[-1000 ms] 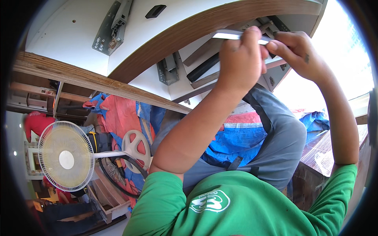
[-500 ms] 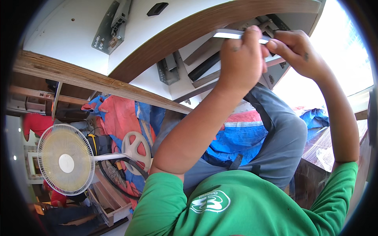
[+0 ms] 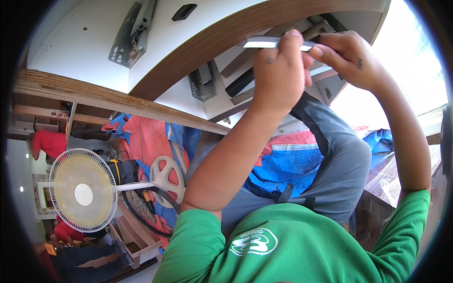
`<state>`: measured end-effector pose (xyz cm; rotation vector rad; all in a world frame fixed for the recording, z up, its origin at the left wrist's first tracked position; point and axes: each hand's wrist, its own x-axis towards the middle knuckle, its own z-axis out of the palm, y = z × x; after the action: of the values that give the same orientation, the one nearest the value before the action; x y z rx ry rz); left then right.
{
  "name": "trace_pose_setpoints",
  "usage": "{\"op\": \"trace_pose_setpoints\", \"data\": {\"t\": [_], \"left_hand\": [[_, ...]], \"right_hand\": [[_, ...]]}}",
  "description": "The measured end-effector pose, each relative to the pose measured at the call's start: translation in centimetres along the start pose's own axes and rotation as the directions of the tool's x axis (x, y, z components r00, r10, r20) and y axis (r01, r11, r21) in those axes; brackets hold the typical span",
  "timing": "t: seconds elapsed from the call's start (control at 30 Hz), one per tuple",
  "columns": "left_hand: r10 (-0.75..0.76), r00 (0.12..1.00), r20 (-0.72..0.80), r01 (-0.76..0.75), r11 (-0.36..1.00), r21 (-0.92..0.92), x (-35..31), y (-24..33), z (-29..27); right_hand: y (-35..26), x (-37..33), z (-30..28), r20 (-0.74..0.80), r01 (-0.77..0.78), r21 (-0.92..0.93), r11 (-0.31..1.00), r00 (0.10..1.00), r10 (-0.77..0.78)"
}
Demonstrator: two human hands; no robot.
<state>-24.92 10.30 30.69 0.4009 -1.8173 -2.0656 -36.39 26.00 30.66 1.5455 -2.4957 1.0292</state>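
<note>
The left hand grasps a shiny pale strip, thumb on top; the right hand pinches its right end. The strip lies nearly level across the view, near a curved wooden edge. Farther left is a metal bracket; lower, blue tarp and a fan.

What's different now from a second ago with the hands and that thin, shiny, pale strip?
The bare left hand and bare right hand shifted a little to the left, and the thin, shiny, pale strip went with them. Nothing was newly grabbed or let go. The round white fan stayed in its place.
</note>
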Motion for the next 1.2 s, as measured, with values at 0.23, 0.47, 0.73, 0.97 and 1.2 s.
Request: {"op": "trace_pose_setpoints", "data": {"t": [0.23,0.47,0.73,0.97,1.2], "left_hand": [[-0.024,0.999,-0.042,0.027,0.997,0.072,0.1,-0.2,-0.2],[0.037,0.992,0.117,-0.038,0.999,0.006,0.1,-0.1,0.1],[-0.029,0.998,0.054,0.028,0.999,0.03,0.0,0.0,-0.6],[-0.012,1.0,-0.003,0.012,1.0,0.018,-0.1,0.1,-0.5],[-0.017,0.999,-0.033,0.016,1.0,-0.022,-0.2,0.2,-0.8]], "right_hand": [[0.4,-0.3,0.4,0.011,-0.025,0.011,1.0,1.0,0.025],[0.3,-0.1,-0.1,-0.032,0.024,0.013,1.0,0.999,-0.023],[-0.5,0.2,-0.1,0.023,-0.053,-0.084,0.995,0.998,0.055],[-0.7,0.2,-0.2,0.017,-0.062,-0.097,0.993,0.998,0.064],[-1.3,0.6,-0.3,0.002,-0.044,-0.079,0.996,0.999,0.044]]}}
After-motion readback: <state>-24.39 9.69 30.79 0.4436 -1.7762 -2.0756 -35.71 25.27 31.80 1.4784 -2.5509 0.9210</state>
